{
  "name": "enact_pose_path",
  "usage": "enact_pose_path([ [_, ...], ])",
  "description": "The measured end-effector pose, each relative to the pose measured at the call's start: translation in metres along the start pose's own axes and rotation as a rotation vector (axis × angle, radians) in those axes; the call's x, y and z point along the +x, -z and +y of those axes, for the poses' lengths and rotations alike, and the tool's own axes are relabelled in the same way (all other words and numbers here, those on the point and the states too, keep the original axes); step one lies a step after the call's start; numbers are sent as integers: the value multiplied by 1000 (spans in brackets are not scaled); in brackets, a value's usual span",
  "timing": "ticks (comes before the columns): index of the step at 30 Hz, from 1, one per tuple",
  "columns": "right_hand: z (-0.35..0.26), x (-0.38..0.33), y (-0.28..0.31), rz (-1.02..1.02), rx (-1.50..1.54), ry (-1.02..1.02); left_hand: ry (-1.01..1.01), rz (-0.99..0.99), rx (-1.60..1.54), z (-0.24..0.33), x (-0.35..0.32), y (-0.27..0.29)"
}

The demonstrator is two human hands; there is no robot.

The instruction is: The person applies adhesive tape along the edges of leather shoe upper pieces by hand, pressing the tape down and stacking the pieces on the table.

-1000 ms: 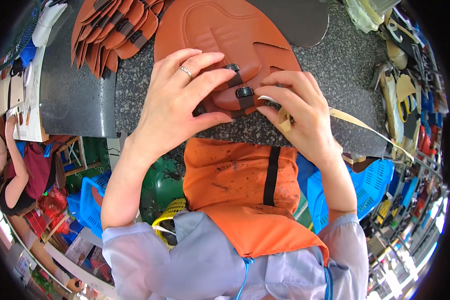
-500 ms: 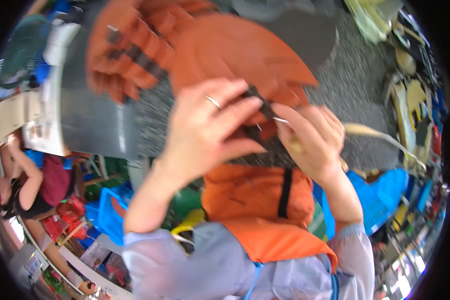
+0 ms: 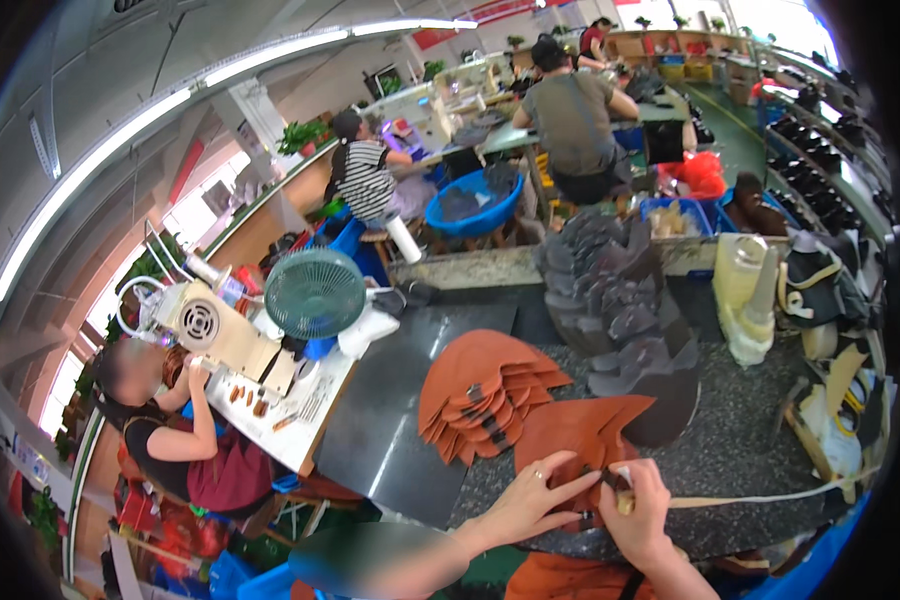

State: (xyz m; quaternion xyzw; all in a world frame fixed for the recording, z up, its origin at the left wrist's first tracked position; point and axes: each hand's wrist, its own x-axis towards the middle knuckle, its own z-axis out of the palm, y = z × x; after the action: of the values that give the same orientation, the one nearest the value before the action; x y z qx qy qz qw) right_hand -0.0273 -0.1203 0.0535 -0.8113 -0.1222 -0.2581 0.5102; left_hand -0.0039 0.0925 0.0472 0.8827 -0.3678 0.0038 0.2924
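And up swings the view! A second ago it looks straight down at the hands; now it takes in the workshop, with a ceiling light [image 3: 270,61] overhead, a green fan [image 3: 315,293] and a co-worker [image 3: 175,430] at a cream sewing machine [image 3: 220,330].

The hands, though, stay on the job. The reddish-brown leather piece [image 3: 582,425] lies at the near edge of the speckled tabletop [image 3: 745,400], just beside a fanned stack of similar brown pieces [image 3: 490,390], with a pile of dark grey pieces [image 3: 602,290] beyond. The left hand [image 3: 530,505] has its fingers spread, the tips resting on the leather piece rather than gripping round it. The right hand [image 3: 640,505] sits close by, thumb and fingers pinched together on what looks like the end of a pale strip [image 3: 760,501] — the rest of it trails away to the right across the tabletop.

So what does it mean for the work? Probably just a glance up: both hands keep the same close pairing over the leather piece, and the strip is still with the right. What is lost is the detail — the black fittings, plain a second ago, are now too small and too covered to read, so nobody can tell from here whether anything under the fingertips has advanced.
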Motion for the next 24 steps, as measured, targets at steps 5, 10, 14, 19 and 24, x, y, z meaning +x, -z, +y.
enact_pose_path([
  [5, -1, -5, 25, 11, 137, -69, -170, 5, 155, -10, -9, -1],
  [10, -23, 21, 83, 46, 23, -115, 5, 36, -145, -3, -19, 2],
  [14, -57, 44, 109, -239, -63, 221, -60, 334, -76, 73, 17, 39],
  [19, -58, 42, 115, -313, -40, 201, 255, -75, -399, 111, 46, 47],
  [24, -39, 27, 117, -297, 29, 231, 266, -61, -846, 102, 35, 14],
])
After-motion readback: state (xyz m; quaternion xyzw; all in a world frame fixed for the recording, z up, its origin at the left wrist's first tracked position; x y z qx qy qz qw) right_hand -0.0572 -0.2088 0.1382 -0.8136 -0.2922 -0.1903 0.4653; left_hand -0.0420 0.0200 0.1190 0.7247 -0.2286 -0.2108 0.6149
